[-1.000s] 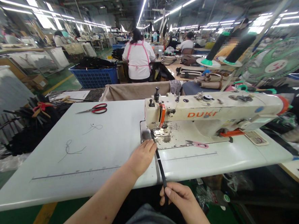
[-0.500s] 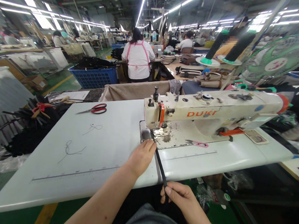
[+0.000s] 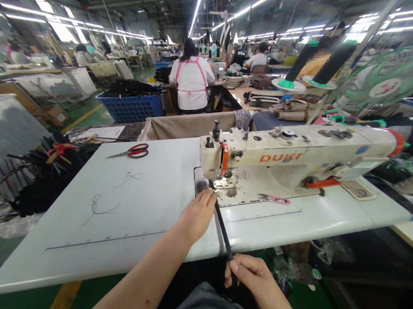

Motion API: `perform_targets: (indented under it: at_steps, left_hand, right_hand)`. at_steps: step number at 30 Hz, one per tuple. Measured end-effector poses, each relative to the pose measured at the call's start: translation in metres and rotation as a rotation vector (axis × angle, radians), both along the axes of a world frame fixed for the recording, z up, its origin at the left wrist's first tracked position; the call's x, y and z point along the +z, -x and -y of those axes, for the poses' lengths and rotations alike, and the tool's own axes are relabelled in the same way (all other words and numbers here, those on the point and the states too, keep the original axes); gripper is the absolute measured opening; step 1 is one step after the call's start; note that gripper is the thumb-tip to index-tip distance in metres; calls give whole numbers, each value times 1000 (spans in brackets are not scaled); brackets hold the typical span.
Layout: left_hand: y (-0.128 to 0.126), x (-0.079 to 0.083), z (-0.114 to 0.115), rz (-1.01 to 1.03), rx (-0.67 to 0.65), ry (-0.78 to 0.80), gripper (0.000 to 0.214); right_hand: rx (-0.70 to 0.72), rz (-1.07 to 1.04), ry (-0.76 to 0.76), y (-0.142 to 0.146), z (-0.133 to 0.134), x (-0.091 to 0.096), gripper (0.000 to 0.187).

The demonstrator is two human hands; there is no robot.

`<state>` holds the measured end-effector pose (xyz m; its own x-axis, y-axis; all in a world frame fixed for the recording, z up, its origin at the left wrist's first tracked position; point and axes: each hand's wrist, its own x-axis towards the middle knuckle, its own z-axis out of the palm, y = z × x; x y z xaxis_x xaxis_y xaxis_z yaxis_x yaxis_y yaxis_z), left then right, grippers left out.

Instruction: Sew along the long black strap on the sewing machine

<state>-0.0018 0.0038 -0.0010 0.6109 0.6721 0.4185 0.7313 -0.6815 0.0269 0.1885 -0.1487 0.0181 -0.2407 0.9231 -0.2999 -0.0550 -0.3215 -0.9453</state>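
A narrow black strap (image 3: 223,228) runs from under the needle area of a white sewing machine (image 3: 290,151) down over the table's front edge. My left hand (image 3: 198,215) presses on its far end just in front of the presser foot, fingers held together; the fingertips partly cover the strap. Below the table edge, my right hand (image 3: 246,271) pinches the near part of the strap between thumb and fingers. The strap is stretched fairly straight between both hands.
Red-handled scissors (image 3: 132,151) and loose threads (image 3: 99,206) lie on the white table (image 3: 152,176). Pink thread snips (image 3: 275,199) rest by the machine bed. Black thread cones (image 3: 301,65) and a green fan (image 3: 384,87) stand right. A co-worker (image 3: 192,78) sits ahead beside a blue basket (image 3: 130,107).
My left fingertips have crept slightly closer to the presser foot. The right hand keeps its pinch on the strap, and the view has shifted a little.
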Motion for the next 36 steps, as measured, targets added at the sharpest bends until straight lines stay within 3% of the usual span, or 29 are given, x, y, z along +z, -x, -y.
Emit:
perform_targets:
  at_steps: [7, 14, 19, 22, 24, 28, 36]
  left_hand:
    - [-2, 0, 1, 0, 31, -19, 26]
    - [2, 2, 6, -30, -28, -71, 20]
    - [3, 4, 6, -30, -46, -53, 20]
    - [4, 3, 7, -19, -37, -43, 20]
    - [4, 2, 7, -25, -38, -44, 19]
    - [4, 3, 6, -47, -49, -42, 18]
    - [4, 2, 5, -38, -56, -35, 20]
  right_hand:
    - [4, -41, -13, 2, -1, 1, 43]
    - [-1, -134, -47, 2, 4, 8, 40]
    - [63, 37, -272, -1, -3, 11, 38]
    - [23, 161, -328, 1, -6, 5, 32]
    - [-46, 198, -301, 3, -5, -2, 30]
    - [-121, 96, -141, 7, -3, -13, 43]
    - [-6, 43, -60, 3, 0, 8, 43]
